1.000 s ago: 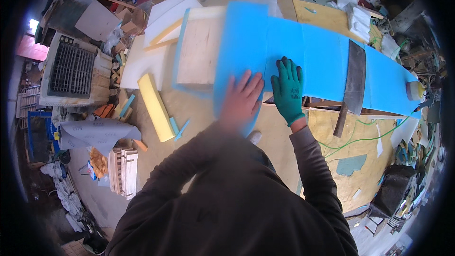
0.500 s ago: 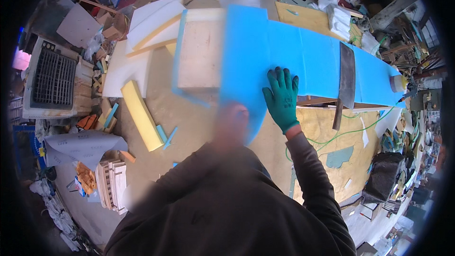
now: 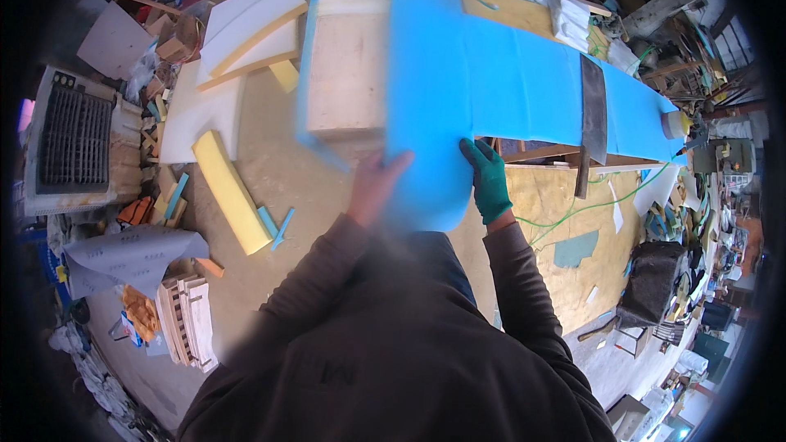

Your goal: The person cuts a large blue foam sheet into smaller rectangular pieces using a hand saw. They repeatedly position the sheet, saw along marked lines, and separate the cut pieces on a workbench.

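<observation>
A blue foam sheet (image 3: 512,82) covers a long wooden frame (image 3: 540,150), and its near flap hangs down toward my body. My bare left hand (image 3: 378,187) grips the flap's left edge, thumb on the top face; the hand is somewhat blurred. In a green glove, my right hand (image 3: 489,180) is closed on the sheet's right edge, where the flap leaves the frame. What its fingers do beneath is hidden. Across the sheet farther right lies a dark strip (image 3: 594,106), its end hanging over the frame's near side.
Left of the sheet stands a pale wooden panel (image 3: 348,74) with blue edging. A yellow foam bar (image 3: 232,192) lies on the floor, with white foam slabs (image 3: 250,29) behind it. A green cord (image 3: 573,214) crosses the yellowish board (image 3: 606,196) at right.
My left hand, blurred near my body before, now holds the flap's left edge. My right hand has drawn back from lying flat on the sheet and closed on its edge.
</observation>
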Demonstrator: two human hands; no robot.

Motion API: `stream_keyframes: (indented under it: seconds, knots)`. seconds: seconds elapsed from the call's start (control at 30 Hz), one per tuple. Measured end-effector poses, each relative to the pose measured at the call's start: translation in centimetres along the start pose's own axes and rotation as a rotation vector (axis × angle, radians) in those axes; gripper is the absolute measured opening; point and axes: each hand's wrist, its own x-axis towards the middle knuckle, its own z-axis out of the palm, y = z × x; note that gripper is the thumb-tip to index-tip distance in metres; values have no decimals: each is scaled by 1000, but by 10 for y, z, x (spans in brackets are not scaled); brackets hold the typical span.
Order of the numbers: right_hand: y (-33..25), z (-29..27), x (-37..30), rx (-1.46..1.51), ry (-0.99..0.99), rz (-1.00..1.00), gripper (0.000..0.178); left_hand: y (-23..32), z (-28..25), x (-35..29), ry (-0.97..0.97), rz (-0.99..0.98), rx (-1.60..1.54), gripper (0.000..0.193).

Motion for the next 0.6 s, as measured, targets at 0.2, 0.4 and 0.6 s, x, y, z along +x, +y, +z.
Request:
stream_keyframes:
  seconds: [0.2, 0.4, 0.6]
  knots:
    - [-17, -19, -9, -172, -58, -6, 29, -10, -3, 8, -10, 17, 55, 35]
    - [-104, -136, -61, -925, 553, -614, 42, 5, 6, 25, 56, 72, -11, 38]
    - [-123, -216, -61, -1277, 363, 242, 67, 12, 20, 21, 199, 5, 55, 40]
